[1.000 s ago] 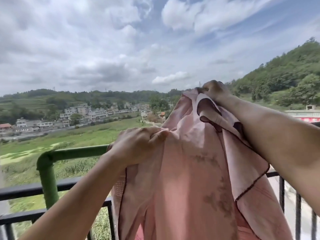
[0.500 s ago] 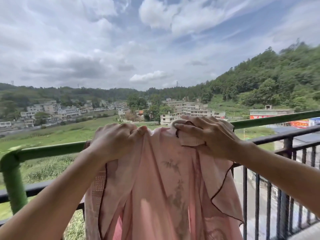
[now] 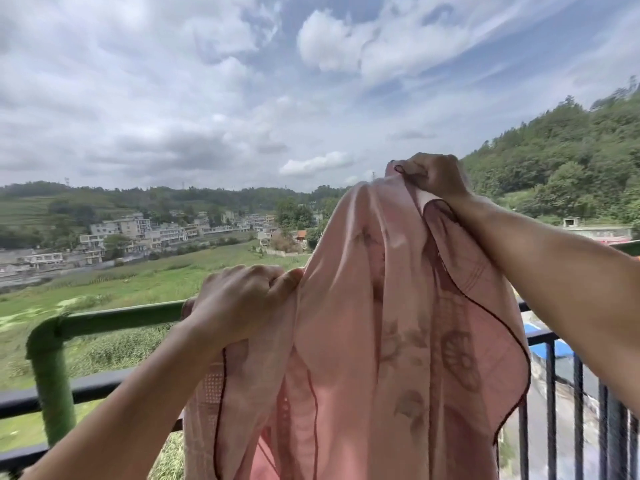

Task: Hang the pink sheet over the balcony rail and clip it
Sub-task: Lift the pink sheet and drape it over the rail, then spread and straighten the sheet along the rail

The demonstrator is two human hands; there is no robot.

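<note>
Pink sheet (image 3: 363,323) is gripped at its top edge by both hands and hangs toward 6 o'clock: left hand (image 3: 239,299) fisted on it beside the rail (image 3: 121,317), right hand (image 3: 433,178) pinching a corner higher, at 2 o'clock.

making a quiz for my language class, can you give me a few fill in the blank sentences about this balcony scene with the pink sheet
1. The right hand grips the thin pink patterned sheet ____ up than the left hand does.
2. The round metal top rail of the balcony is painted ____.
3. The upright metal bars below that rail are ____ in colour.

Missing words: higher; green; black.
</note>
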